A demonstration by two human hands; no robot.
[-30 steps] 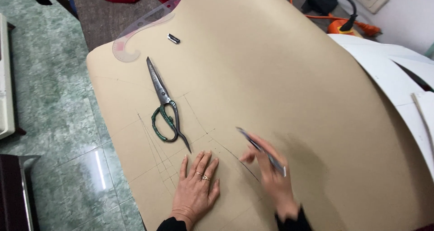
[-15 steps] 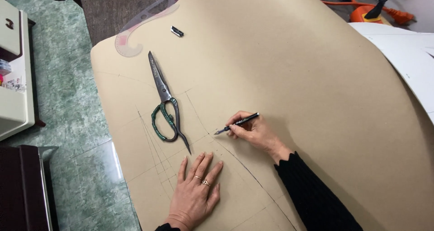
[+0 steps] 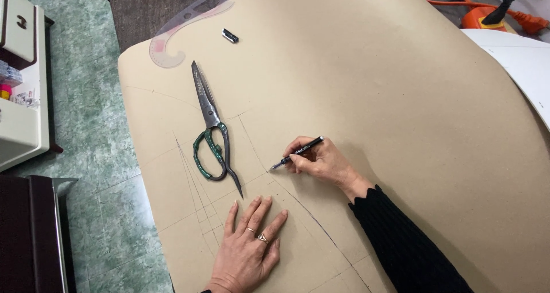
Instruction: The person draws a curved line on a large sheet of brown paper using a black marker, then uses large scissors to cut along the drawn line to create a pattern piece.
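Brown kraft pattern paper (image 3: 372, 86) covers nearly the whole table from my head view, marked with thin pencilled lines and a long curve. My right hand (image 3: 321, 162) is closed around a slim black pen (image 3: 297, 153), its tip touching the paper at the point where two drawn lines meet. My left hand (image 3: 247, 248) lies flat, palm down with fingers spread, holding nothing and pressing the sheet just below that spot; the two hands are near each other but apart. Large steel scissors with green-wrapped handles (image 3: 211, 133) rest on the paper to the left of the pen. Farther up, a small black pen cap (image 3: 230, 35) lies near a clear plastic French curve (image 3: 180, 32) that overhangs the sheet's edge.
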